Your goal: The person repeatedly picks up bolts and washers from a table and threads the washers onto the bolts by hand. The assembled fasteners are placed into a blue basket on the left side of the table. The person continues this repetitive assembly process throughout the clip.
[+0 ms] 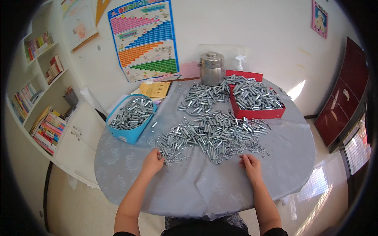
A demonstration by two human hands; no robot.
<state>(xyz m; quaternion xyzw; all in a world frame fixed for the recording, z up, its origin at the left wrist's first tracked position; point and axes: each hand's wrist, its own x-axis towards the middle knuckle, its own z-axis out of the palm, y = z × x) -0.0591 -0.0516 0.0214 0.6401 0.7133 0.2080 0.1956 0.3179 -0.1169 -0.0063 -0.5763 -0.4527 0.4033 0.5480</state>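
Head view: 2 bare hands seen at the near side of 1 round table (189, 188) covered in grey cloth. Left hand (152, 160) is placed at the left near edge of the front mound (208, 131) of metal cylinders, fingers curled; whether a piece is gripped cannot be told. Right hand (251, 164) is held just in front of the mound's right near edge, thumb and fingers drawn together; any held part is too small to be made out. Loose cylinders are gathered in 2 mounds: the front one, spread mid-table, and the rear one (202, 96), set left of the red box (258, 114). Pieces are too many to be counted. Small rings (256, 147) are scattered along the front mound's near edge, also uncounted. 2 containers are filled with the same cylinders: 1 blue tub (136, 135) at left, 1 red box at right rear. 1 single cylinder (154, 124) is left lying apart, between tub and front mound. 1 steel canister (212, 69) is stood upright behind the rear mound; 1 white spray bottle (240, 63) is seen beyond. On the wall, 1 chart (143, 39) with 4 stepped colour blocks and 1 pink-framed picture (319, 19) are hung.
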